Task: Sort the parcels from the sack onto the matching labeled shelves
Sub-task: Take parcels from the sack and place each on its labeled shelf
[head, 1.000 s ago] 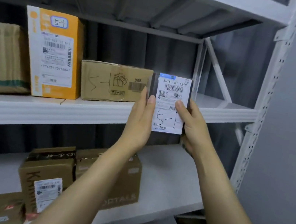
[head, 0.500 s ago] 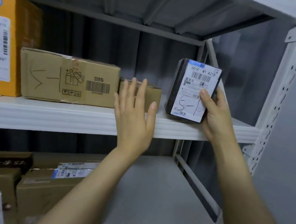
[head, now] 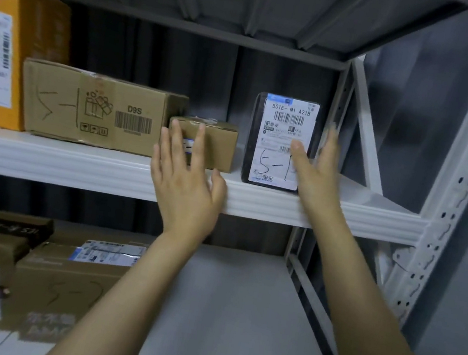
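Note:
A black parcel (head: 279,135) with a white label marked "5-1" stands upright on the white upper shelf (head: 75,166), near its right end. My right hand (head: 316,172) is spread at the parcel's right front corner, fingers straight, thumb across the label. My left hand (head: 186,182) is held flat with spread fingers in front of a small brown box (head: 216,144) to the parcel's left; whether it touches the box is unclear.
Left of the small box lie a brown carton (head: 93,107) marked "5-1" and "D9S" and an orange box (head: 4,49). The lower shelf (head: 229,314) holds several brown cartons (head: 57,278) at left. A white perforated upright (head: 464,183) stands at right.
The black parcel went from held in the air by both hands to standing on the upper shelf. My right hand has loosened its hold on it; my left hand moved off towards the small box.

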